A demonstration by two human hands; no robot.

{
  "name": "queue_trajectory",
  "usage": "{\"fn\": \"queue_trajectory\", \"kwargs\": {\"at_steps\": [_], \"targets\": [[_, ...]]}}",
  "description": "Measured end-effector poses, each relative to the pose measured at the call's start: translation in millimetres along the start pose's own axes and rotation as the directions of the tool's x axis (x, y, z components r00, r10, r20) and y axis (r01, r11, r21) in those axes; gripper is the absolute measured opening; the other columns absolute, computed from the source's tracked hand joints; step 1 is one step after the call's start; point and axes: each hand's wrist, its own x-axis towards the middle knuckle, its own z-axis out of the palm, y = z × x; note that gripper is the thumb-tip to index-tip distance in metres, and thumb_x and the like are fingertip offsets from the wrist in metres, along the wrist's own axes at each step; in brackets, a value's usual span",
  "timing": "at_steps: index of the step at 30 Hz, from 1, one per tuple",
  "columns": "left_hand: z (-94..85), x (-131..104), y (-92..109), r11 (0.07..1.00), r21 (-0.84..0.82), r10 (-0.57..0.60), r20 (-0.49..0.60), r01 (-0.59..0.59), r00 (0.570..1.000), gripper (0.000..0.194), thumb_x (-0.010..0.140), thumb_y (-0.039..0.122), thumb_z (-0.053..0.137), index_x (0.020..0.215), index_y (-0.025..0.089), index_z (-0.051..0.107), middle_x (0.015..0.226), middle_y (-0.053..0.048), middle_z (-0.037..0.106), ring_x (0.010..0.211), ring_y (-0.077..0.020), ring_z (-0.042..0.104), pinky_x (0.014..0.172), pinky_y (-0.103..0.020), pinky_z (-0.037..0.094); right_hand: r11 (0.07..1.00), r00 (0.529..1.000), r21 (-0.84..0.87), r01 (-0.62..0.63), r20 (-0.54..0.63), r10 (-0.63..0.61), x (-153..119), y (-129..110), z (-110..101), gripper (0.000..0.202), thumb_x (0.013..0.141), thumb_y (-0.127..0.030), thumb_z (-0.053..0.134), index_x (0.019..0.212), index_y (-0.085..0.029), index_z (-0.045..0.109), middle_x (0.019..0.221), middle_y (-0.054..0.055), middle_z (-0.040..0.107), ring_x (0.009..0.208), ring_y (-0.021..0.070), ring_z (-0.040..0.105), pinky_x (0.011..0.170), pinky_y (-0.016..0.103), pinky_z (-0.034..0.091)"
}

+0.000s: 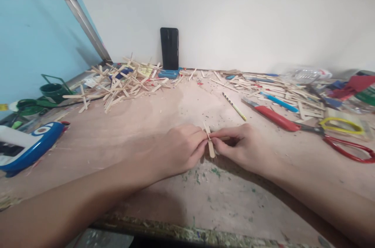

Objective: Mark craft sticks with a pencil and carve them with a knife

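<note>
On the table (187, 105), scissors (314, 129) lie right of the held stick (211, 150), a stick heap (127, 86) behind left (beside a phone (170, 49)).

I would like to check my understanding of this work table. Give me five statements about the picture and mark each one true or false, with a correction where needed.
1. The bare left hand and bare right hand meet at a flat, pale wooden stick. True.
2. The right hand holds a slim, dark-spotted yellow rod. False: this rod lies on the pale wooden tabletop, beyond the hands.
3. A black rectangular phone stands upright before the white wall. True.
4. Red-and-yellow-handled metal scissors lie left of both hands. False: these scissors lie to the right.
5. A tangled pile of pale wooden sticks lies left of the phone. True.
</note>
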Motion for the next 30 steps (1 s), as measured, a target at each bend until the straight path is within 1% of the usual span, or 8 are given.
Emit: {"fn": "queue_trajectory", "kwargs": {"at_steps": [5, 9, 13, 16, 19, 23, 27, 30], "targets": [[-1.2, 4, 3, 0.991, -0.108, -0.078, -0.007, 0.077, 0.997, 0.029, 0.102, 0.02, 0.043, 0.098, 0.011, 0.07, 0.092, -0.013, 0.07, 0.088, -0.0266, 0.062, 0.087, -0.044, 0.049, 0.999, 0.999, 0.028, -0.035, 0.036, 0.034, 1, -3, -1, 0.025, 0.093, -0.026, 0.061, 0.092, -0.018, 0.084, 0.078, 0.002, 0.077, 0.067, 0.0151, 0.063, 0.06, 0.025, 0.049], [-18.2, 7, 9, 0.932, -0.325, -0.163, 0.019, 0.16, 0.987, 0.022, 0.099, 0.024, 0.049, 0.087, 0.016, 0.066, 0.081, -0.005, 0.064, 0.079, -0.02, 0.058, 0.078, -0.035, 0.047, 0.994, 0.996, 0.108, -0.033, 0.085, 0.024, 3, -10, -12, 0.038, 0.102, -0.035, 0.054, 0.08, -0.016, 0.077, 0.065, 0.001, 0.065, 0.062, 0.0137, 0.056, 0.06, 0.026, 0.044], [-32.3, 7, 10, 0.716, -0.641, -0.242, 0.143, 0.277, 0.96, 0.028, 0.099, 0.034, 0.052, 0.077, 0.017, 0.059, 0.065, 0.002, 0.052, 0.059, -0.0124, 0.048, 0.058, -0.025, 0.039, 0.964, 0.99, 0.265, -0.024, 0.139, -0.013, 6, -15, -29, 0.047, 0.105, -0.044, 0.044, 0.095, -0.013, 0.078, 0.087, 0.008, 0.071, 0.079, 0.018, 0.065, 0.071, 0.029, 0.053], [-31.3, 6, 7, 0.496, -0.804, -0.248, 0.23, 0.328, 0.941, 0.026, 0.091, 0.038, 0.06, 0.079, 0.016, 0.063, 0.065, 0.0, 0.055, 0.057, -0.012, 0.049, 0.056, -0.025, 0.041, 0.937, 0.969, 0.348, -0.024, 0.238, -0.063, 5, -20, -33, 0.04, 0.101, -0.047, 0.054, 0.1, -0.015, 0.078, 0.105, 0.011, 0.073, 0.093, 0.0213, 0.068, 0.078, 0.032, 0.058], [-26.8, 6, 5, 0.309, -0.876, -0.262, 0.296, 0.37, 0.919, 0.026, 0.085, 0.041, 0.067, 0.081, 0.015, 0.066, 0.062, -0.001, 0.057, 0.051, -0.0117, 0.048, 0.05, -0.025, 0.038, 0.942, 0.96, 0.332, -0.045, 0.275, -0.051, -1, -24, -30, 0.028, 0.097, -0.04, 0.066, 0.104, -0.016, 0.079, 0.097, 0.007, 0.074, 0.083, 0.0173, 0.066, 0.073, 0.028, 0.055], [-26.1, 7, 5, 0.165, -0.908, -0.297, 0.326, 0.384, 0.898, 0.027, 0.08, 0.04, 0.076, 0.077, 0.014, 0.067, 0.061, 0.0, 0.058, 0.048, -0.009, 0.045, 0.048, -0.023, 0.035, 0.939, 0.961, 0.343, -0.04, 0.27, -0.058, -10, -32, -24, 0.031, 0.102, -0.041, 0.061, 0.107, -0.015, 0.079, 0.085, 0.004, 0.074, 0.07, 0.0137, 0.061, 0.063, 0.024, 0.049], [-27.1, 4, 6, 0.12, -0.903, -0.287, 0.366, 0.412, 0.885, 0.033, 0.077, 0.043, 0.084, 0.076, 0.014, 0.069, 0.06, -0.001, 0.061, 0.05, -0.0099, 0.05, 0.049, -0.022, 0.038, 0.983, 0.977, 0.159, 0.093, 0.176, -0.121, -17, -38, -16, 0.027, 0.105, -0.033, 0.056, 0.09, -0.019, 0.074, 0.075, 0.0, 0.069, 0.064, 0.0108, 0.055, 0.059, 0.021, 0.042], [-25.5, -1, 7, 0.138, -0.896, -0.272, 0.376, 0.423, 0.886, 0.033, 0.081, 0.044, 0.087, 0.079, 0.013, 0.074, 0.063, -0.003, 0.065, 0.055, -0.0109, 0.055, 0.051, -0.021, 0.04, 0.948, 0.947, -0.025, 0.316, 0.061, -0.314, -21, -36, -9, 0.03, 0.106, -0.02, 0.048, 0.082, -0.017, 0.065, 0.064, -0.003, 0.054, 0.055, 0.0092, 0.044, 0.056, 0.024, 0.035]]}}
